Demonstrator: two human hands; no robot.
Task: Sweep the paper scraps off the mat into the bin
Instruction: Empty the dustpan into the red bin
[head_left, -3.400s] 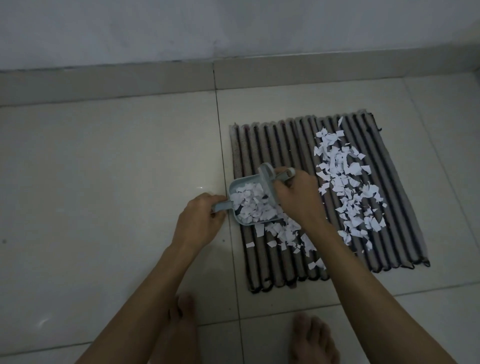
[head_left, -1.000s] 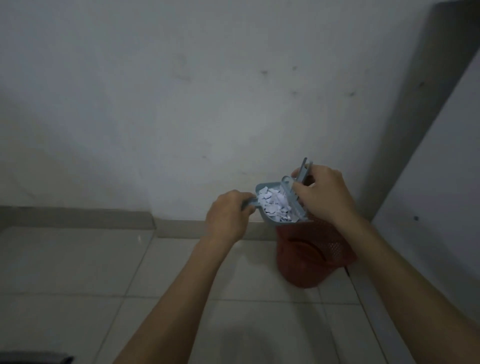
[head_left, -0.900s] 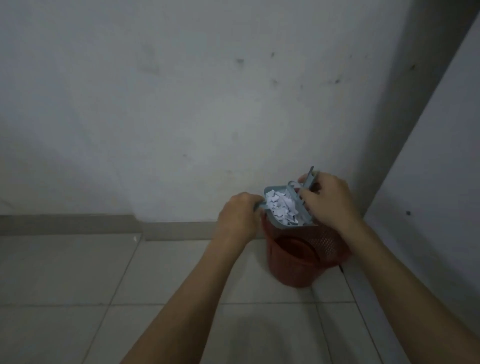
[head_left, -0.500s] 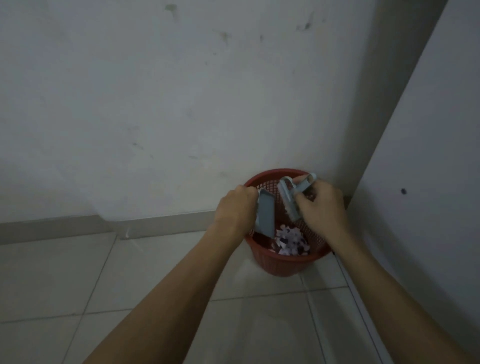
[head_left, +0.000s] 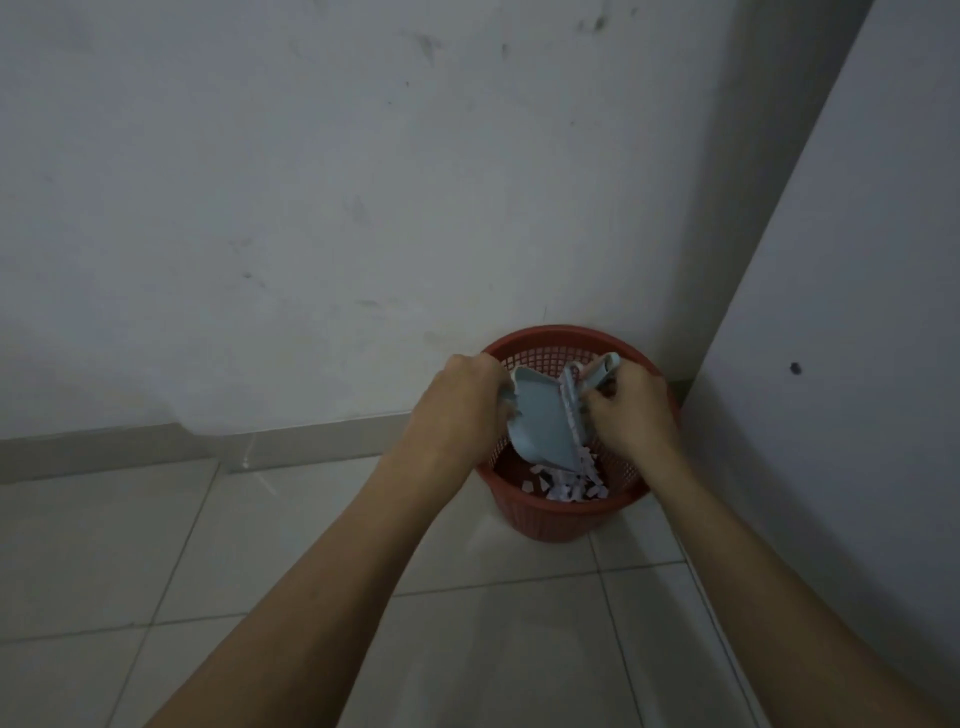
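1. Pale floor tiles (head_left: 291, 545) fill the foreground, meeting a scuffed grey wall (head_left: 311, 182) at a low skirting; a second wall (head_left: 841, 312) closes the corner on the right.
2. Two bare forearms reach forward from the bottom edge, converging over the corner.
3. Left hand (head_left: 457, 410) is turned knuckles-up, its fingers curled round the handle end of a small blue-grey dustpan (head_left: 540, 426).
4. That dustpan is tipped steeply, mouth pointing down into the bin, its underside facing the camera.
5. Right hand (head_left: 631, 410) has its fingers curled round a small brush (head_left: 574, 402); the brush head lies against the dustpan's right edge, and its looped handle sticks up above the knuckles.
6. Paper scraps (head_left: 569, 483) lie in a white heap at the bottom of the bin, just below the dustpan's lip.
7. Red mesh bin (head_left: 550, 519) stands on the tiles, tucked into the corner where the walls meet.
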